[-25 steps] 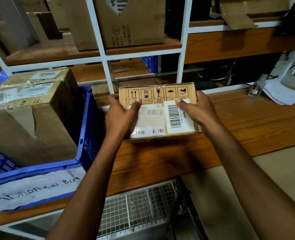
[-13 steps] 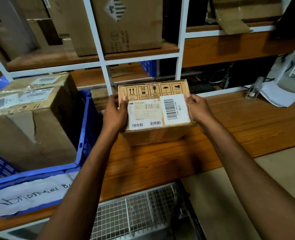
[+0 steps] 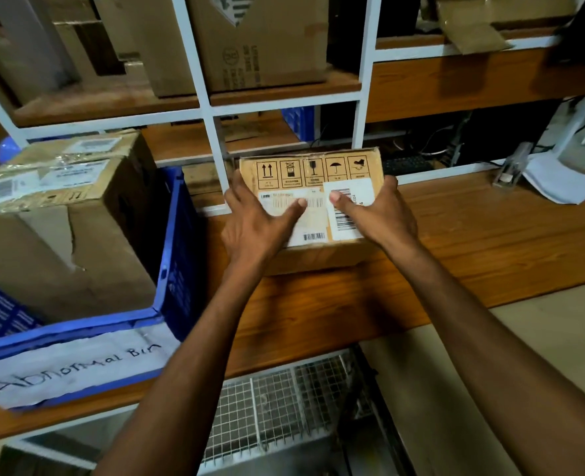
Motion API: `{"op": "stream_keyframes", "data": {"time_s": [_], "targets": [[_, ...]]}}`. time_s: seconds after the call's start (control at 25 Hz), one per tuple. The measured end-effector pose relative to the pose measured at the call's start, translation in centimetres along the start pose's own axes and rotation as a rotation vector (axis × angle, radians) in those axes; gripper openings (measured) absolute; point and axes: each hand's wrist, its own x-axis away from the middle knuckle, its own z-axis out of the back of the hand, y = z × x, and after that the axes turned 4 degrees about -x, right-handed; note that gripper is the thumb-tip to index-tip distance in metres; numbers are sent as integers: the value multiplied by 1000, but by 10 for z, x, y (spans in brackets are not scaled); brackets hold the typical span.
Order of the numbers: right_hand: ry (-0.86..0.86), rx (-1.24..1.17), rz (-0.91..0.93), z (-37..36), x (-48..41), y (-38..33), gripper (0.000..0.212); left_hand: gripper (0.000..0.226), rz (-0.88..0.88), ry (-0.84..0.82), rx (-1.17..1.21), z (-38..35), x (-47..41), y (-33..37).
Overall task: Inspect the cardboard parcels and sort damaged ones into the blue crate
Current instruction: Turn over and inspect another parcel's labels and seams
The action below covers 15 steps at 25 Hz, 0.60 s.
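Observation:
A small cardboard parcel (image 3: 313, 173) with handling symbols and white barcode labels sits on the wooden counter (image 3: 473, 242) in the middle of the head view. My left hand (image 3: 253, 225) grips its left side, thumb across the top label. My right hand (image 3: 377, 214) grips its right side, thumb on the barcode sticker. To the left stands the blue crate (image 3: 177, 255), labelled "Abnormal Bin", holding a large torn cardboard box (image 3: 64, 242).
White shelf uprights (image 3: 215, 139) stand just behind the parcel. More cardboard boxes (image 3: 260, 46) fill the upper shelves. Papers (image 3: 559, 183) and a metal clip lie at the counter's right end. A wire mesh rack (image 3: 284, 407) sits below the counter.
Both thumbs have slid inward over the parcel's top labels, after sitting at its side edges half a second ago. The parcel stays in the same spot on the counter.

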Motion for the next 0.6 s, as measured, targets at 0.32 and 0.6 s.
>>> {"op": "stream_keyframes", "data": {"time_s": [0.32,0.6], "targets": [[-84,-28,17,-1,0,11,132,143,10,-26,-241,-12,16,5],[-86,-215,48,19,1,14,115,125,-89,-15,-176,5,-2,-9]]}}
